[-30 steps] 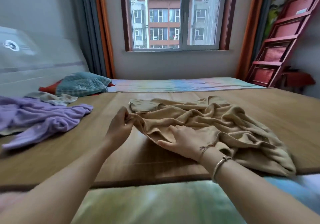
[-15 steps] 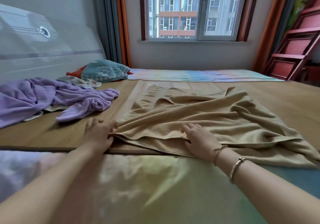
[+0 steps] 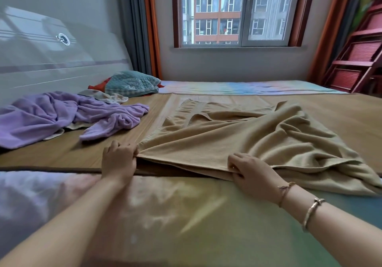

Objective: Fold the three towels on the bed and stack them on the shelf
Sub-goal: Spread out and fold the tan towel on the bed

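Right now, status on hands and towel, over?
Left hand pinches near edge of crumpled tan terry towel; right hand grips same edge. Towel half spread, unfolded. Rumpled lilac fleece towel lies apart, left; nothing in the way.

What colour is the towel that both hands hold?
Tan, plain, no pattern: the towel, seen in the head view.

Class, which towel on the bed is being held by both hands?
The tan towel, gripped at its near edge by left hand and right hand; the purple towel lies untouched.
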Action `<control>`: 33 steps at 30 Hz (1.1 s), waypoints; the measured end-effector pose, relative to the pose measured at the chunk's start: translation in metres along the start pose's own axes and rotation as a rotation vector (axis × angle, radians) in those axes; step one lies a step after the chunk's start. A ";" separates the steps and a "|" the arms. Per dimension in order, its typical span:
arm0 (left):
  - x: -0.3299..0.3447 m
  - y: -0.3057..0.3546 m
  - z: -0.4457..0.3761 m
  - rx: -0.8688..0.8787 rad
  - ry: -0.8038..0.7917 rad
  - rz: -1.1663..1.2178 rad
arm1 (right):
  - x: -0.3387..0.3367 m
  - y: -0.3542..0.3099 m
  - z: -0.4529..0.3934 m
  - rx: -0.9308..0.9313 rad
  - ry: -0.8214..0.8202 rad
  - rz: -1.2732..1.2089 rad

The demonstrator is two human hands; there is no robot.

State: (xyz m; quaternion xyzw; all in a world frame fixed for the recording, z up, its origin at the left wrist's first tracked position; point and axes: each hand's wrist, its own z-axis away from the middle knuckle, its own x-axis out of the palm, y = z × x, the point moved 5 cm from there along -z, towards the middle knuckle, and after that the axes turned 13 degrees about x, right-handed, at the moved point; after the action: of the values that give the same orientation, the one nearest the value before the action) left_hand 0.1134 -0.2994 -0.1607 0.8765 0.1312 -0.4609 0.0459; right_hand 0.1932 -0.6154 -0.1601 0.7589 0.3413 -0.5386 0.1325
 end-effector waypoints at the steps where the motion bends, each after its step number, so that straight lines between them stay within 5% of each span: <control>1: -0.002 -0.001 -0.002 0.015 0.012 -0.028 | 0.000 0.000 0.000 -0.009 0.005 0.006; 5: -0.010 -0.004 -0.002 0.040 0.051 -0.076 | -0.006 -0.001 0.004 -0.029 0.045 0.018; 9: 0.001 0.001 0.007 0.037 -0.124 -0.088 | -0.002 -0.001 0.005 0.059 -0.099 0.038; 14: -0.005 0.001 -0.012 -0.045 -0.298 0.036 | -0.008 0.005 -0.024 0.224 -0.040 0.017; 23: 0.019 0.036 -0.102 -0.002 -0.171 0.278 | 0.011 0.018 -0.136 0.366 0.057 -0.132; 27: 0.050 0.062 -0.152 0.047 -0.236 0.502 | 0.024 0.046 -0.201 0.373 0.126 -0.081; 33: 0.114 0.099 -0.216 0.073 -0.277 0.691 | 0.056 0.144 -0.258 0.646 -0.272 0.340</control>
State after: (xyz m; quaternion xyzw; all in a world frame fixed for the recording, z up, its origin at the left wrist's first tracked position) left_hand 0.3739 -0.3297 -0.1343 0.7995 -0.1964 -0.5368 0.1846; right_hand 0.4868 -0.5530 -0.1357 0.7288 0.0029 -0.6845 0.0180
